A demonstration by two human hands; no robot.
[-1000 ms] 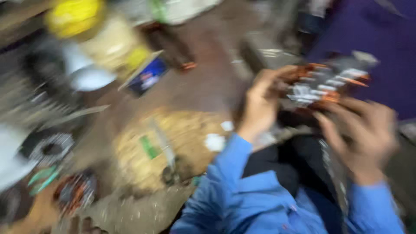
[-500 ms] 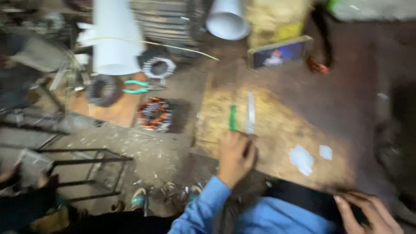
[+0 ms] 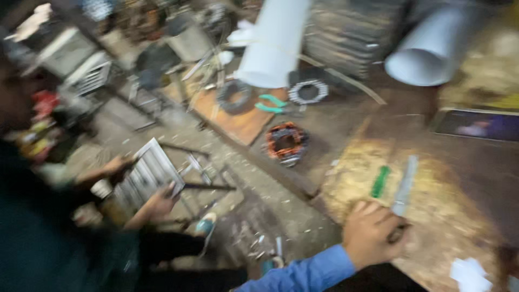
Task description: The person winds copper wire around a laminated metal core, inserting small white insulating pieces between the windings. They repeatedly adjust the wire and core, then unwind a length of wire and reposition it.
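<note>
My left hand [image 3: 373,233], in a blue sleeve, is closed around the handle of a knife [image 3: 403,186] whose pale blade lies on a worn, yellowish wooden board [image 3: 432,216]. A small green tool [image 3: 380,181] lies just left of the blade. My right hand is out of view. The picture is blurred by motion.
A copper-wound motor stator [image 3: 285,141] sits on the floor beside a wooden plank [image 3: 238,121] with teal pliers [image 3: 273,104] and metal rings [image 3: 308,91]. Two white pipes [image 3: 273,43] lie behind. A phone [image 3: 476,124] is at right. At left another person holds a white slatted grille [image 3: 148,176].
The view has swung left and lower. My left hand has settled on the knife's handle. My right hand has left the picture, and another person has come into view.
</note>
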